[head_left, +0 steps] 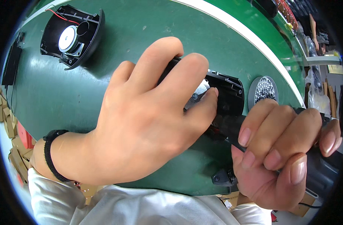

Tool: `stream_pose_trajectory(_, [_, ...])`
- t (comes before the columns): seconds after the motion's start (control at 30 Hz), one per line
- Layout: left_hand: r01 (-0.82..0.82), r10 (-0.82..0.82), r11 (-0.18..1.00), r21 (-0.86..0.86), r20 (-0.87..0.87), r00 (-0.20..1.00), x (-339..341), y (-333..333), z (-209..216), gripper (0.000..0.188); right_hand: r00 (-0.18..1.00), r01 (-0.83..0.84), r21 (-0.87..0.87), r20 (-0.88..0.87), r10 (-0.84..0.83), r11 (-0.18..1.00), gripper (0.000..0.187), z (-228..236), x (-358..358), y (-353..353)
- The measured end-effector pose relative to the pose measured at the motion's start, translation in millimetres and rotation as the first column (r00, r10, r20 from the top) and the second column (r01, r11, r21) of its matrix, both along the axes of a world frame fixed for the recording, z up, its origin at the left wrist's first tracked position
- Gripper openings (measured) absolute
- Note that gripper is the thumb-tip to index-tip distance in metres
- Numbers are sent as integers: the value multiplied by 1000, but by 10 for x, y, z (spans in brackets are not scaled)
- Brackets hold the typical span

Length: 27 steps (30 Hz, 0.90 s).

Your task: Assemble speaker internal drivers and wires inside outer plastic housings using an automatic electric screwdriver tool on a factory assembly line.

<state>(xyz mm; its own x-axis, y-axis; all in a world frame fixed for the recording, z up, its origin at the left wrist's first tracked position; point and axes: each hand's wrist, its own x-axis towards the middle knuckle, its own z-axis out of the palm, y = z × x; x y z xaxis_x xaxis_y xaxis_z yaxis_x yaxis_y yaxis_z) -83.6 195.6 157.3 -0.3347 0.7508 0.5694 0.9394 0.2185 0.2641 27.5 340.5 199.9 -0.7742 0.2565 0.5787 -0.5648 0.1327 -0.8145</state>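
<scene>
My left hand (149, 105) is wrapped over a black plastic speaker housing (231, 92) on the green table, its fingers gripping the far side and the thumb reaching inside. A silvery part (202, 88) shows between thumb and forefinger; most of the housing is hidden under the hand. My right hand (276, 153) is closed around a black power screwdriver (234, 129), its nose pointing left at the near side of the housing. Its tip is too dark to make out. Beyond the right hand sits a round grey dish (264, 88) full of small screws.
At the far left lies another black speaker housing (87, 47) with a round white-backed speaker (68, 39) and red wires. A long black object (12, 63) lies along the left table edge. A small black clamp-like piece (223, 177) is at the near edge. Cardboard boxes (17, 153) stand below left.
</scene>
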Motion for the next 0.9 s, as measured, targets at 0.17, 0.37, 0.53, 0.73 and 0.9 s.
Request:
stream_pose_trajectory(0.17, [6,-5,1000,-18,20,1000,-3,-22,34,39,999,-49,3,-9,49,999,25,8,7,-34])
stream_pose_trajectory(0.37, [30,-29,999,-12,33,999,-29,-30,27,38,992,56,42,109,-60,998,25,64,-10,-182])
stream_pose_trajectory(0.53, [22,-22,1000,16,1,1000,-26,-41,-25,39,990,95,10,101,-95,995,28,1,4,-234])
stream_pose_trajectory(0.73, [23,-22,1000,-19,65,998,-72,-62,-6,43,993,71,22,91,-73,997,34,-26,-93,-172])
stream_pose_trajectory(0.9, [-25,19,991,-129,-47,999,43,-3,302,45,997,80,-57,19,-79,995,39,46,-3,-169])
